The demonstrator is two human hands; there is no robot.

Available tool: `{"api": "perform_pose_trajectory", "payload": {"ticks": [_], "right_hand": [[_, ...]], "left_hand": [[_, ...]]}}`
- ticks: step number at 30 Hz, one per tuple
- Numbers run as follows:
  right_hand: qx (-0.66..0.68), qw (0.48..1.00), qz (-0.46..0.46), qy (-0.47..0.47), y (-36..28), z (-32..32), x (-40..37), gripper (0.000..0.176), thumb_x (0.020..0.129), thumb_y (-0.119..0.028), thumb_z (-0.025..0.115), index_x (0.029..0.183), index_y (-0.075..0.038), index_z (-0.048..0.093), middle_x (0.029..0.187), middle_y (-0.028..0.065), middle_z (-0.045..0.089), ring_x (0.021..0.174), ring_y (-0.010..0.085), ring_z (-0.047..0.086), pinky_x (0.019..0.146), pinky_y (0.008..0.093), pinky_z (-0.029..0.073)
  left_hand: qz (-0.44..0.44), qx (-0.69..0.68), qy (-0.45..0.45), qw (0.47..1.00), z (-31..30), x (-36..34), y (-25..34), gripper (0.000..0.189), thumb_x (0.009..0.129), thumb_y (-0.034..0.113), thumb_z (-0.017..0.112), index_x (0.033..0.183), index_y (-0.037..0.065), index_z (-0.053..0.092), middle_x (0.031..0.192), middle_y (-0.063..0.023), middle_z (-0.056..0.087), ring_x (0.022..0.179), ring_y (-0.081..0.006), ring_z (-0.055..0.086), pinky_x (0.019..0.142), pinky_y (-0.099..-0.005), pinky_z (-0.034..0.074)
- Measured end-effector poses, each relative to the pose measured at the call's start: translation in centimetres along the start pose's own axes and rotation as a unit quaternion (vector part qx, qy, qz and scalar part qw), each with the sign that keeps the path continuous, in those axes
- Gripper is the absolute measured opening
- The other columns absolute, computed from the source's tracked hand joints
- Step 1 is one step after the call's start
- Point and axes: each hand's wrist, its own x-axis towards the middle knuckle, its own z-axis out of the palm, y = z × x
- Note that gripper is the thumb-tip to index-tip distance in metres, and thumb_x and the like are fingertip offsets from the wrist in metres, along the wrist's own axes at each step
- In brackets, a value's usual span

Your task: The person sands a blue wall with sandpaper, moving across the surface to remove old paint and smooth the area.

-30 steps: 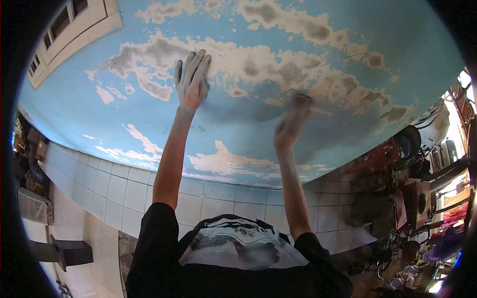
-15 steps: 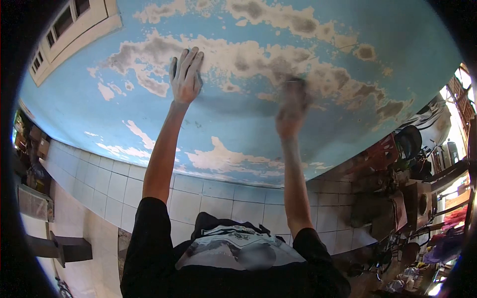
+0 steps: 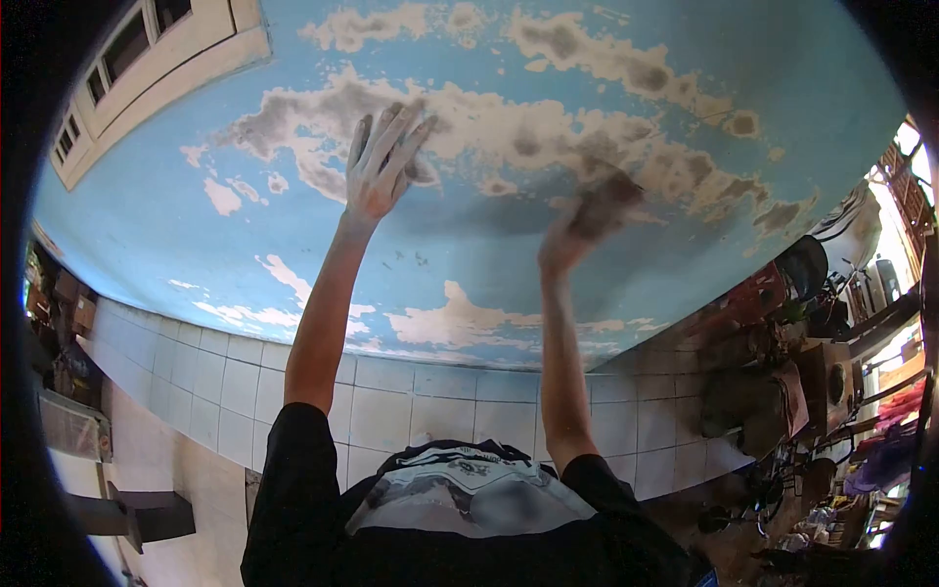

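Note:
My left hand lies against the blue wall, fingers spread and whitened with dust, with nothing in it. To the right, my right hand is smeared by motion against the same wall. A dark, flat thing shows at its fingers, too blurred to make out. Around and above both hands run pale, uneven patches with grey spots, where the blue surface is broken.
White tiles line the area below the painted wall. A window frame is at the upper left. Boxes, a bicycle and other clutter stand at the right. A dark bench-like object is at the lower left.
The view has shifted slightly, so the wall sits further right. My left hand's fingers are spread wider. My right hand has tilted to the right, with the dark thing at its fingers.

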Motion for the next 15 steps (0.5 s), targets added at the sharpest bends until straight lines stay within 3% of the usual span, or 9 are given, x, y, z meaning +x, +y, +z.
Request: {"api": "perform_pose_trajectory", "payload": {"ticks": [2,3,4,5,6,7,9,12,15], "right_hand": [[0.194,0.966,0.017,-0.171,-1.1,2.7,-2.0,0.044,0.097,-0.032,0.048,0.137,-0.014,0.044,0.138,0.0112,0.047,0.129,0.0216,0.042,0.108,0.0480,0.032],[0.195,0.965,0.019,-0.172,-0.8,2.7,-1.4,0.044,0.097,-0.032,0.048,0.137,-0.014,0.044,0.138,0.0112,0.047,0.129,0.0216,0.042,0.108,0.0480,0.032],[0.040,0.960,-0.182,-0.210,-1.1,1.8,0.2,0.039,0.095,-0.020,0.047,0.132,-0.008,0.049,0.137,0.0133,0.048,0.129,0.0241,0.043,0.110,0.0460,0.026],[-0.118,0.891,-0.368,-0.236,-1.2,0.4,1.2,0.035,0.093,-0.007,0.046,0.126,-0.002,0.053,0.136,0.0154,0.049,0.129,0.0266,0.043,0.113,0.0439,0.020],[-0.186,0.887,-0.327,-0.268,-1.1,-0.7,2.0,0.038,0.091,-0.010,0.049,0.129,-0.007,0.053,0.134,0.0086,0.053,0.130,0.0269,0.042,0.114,0.0468,0.013],[-0.184,0.888,-0.328,-0.265,0.6,-0.5,2.1,0.038,0.091,-0.010,0.049,0.129,-0.007,0.053,0.134,0.0086,0.053,0.130,0.0269,0.042,0.114,0.0468,0.013],[-0.106,0.966,-0.223,-0.078,4.7,0.7,1.2,0.046,0.086,-0.009,0.057,0.132,-0.009,0.051,0.133,0.0053,0.054,0.130,0.0244,0.043,0.114,0.0498,0.013],[-0.088,0.937,-0.313,-0.125,-4.8,0.6,1.5,0.052,0.083,-0.007,0.061,0.134,-0.009,0.049,0.136,0.0073,0.051,0.131,0.0254,0.041,0.113,0.0507,0.019],[-0.079,0.910,-0.349,-0.209,-8.0,2.8,1.9,0.054,0.079,-0.003,0.062,0.132,-0.006,0.050,0.137,0.0101,0.050,0.132,0.0268,0.040,0.113,0.0517,0.021]], "left_hand": [[-0.003,-0.002,0.002,1.000,-0.3,0.0,-0.1,0.043,0.085,0.001,0.046,0.123,0.015,0.062,0.134,-0.0072,0.052,0.124,-0.0274,0.050,0.102,-0.0521,0.036],[-0.004,-0.001,0.009,1.000,-0.4,0.1,-0.4,0.043,0.085,0.001,0.047,0.122,0.015,0.062,0.134,-0.0076,0.052,0.124,-0.0276,0.050,0.102,-0.0521,0.036],[-0.004,-0.002,0.004,1.000,-0.7,0.1,-0.9,0.043,0.085,0.001,0.047,0.122,0.015,0.062,0.134,-0.0076,0.052,0.124,-0.0276,0.050,0.102,-0.0521,0.036],[-0.002,0.006,0.003,1.000,-1.0,0.0,-1.4,0.043,0.085,0.002,0.046,0.123,0.015,0.062,0.135,-0.0073,0.052,0.125,-0.0275,0.050,0.102,-0.0522,0.035],[0.001,0.016,0.006,1.000,-1.3,0.0,-2.0,0.043,0.085,0.003,0.046,0.123,0.015,0.061,0.135,-0.0071,0.052,0.125,-0.0274,0.049,0.103,-0.0522,0.035],[0.004,0.018,0.008,1.000,-1.4,-0.2,-2.7,0.043,0.085,0.003,0.046,0.123,0.015,0.061,0.135,-0.0071,0.052,0.125,-0.0274,0.049,0.103,-0.0522,0.035],[-0.025,-0.004,0.020,0.999,-1.7,-1.1,-3.8,0.045,0.085,0.007,0.044,0.126,0.015,0.059,0.136,-0.0062,0.052,0.127,-0.0268,0.047,0.105,-0.0512,0.031],[-0.046,0.076,-0.039,0.995,-1.7,-2.2,-3.7,0.047,0.084,0.010,0.042,0.128,0.016,0.057,0.136,-0.0043,0.052,0.128,-0.0254,0.045,0.108,-0.0493,0.027],[-0.039,0.085,-0.021,0.995,-1.4,-2.4,-3.7,0.048,0.083,0.012,0.041,0.128,0.017,0.058,0.135,-0.0027,0.053,0.129,-0.0242,0.045,0.109,-0.0479,0.025]]}}
